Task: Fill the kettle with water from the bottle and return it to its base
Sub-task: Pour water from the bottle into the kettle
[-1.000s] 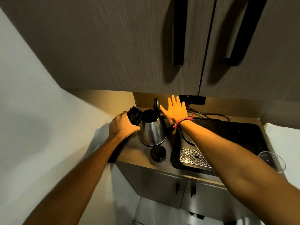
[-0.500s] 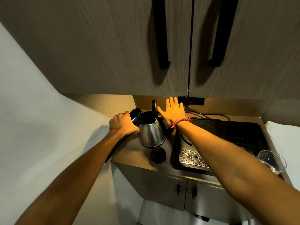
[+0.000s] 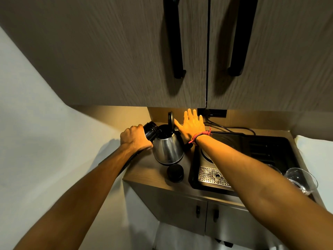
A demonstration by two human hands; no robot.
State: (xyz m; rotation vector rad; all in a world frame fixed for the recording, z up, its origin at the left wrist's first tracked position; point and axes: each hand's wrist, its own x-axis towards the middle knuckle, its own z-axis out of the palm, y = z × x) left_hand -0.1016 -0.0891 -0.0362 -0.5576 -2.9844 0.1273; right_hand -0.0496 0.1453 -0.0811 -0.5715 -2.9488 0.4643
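left hand [image 3: 136,138] wrapped round bottle [image 3: 151,131], mid-frame | right hand [image 3: 191,124] flat, propping kettle [image 3: 167,148] lid [image 3: 170,120] | risk: neck drifts off rim, water hits counter [image 3: 144,170]

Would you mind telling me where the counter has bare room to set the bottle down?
Bare wood shows along the counter front, left of the bottle cap and before the kettle. The black tray and glass crowd the right.

No text, label, brand or number can be read here; a small mark low on the kettle [image 3: 168,150] is too blurred.
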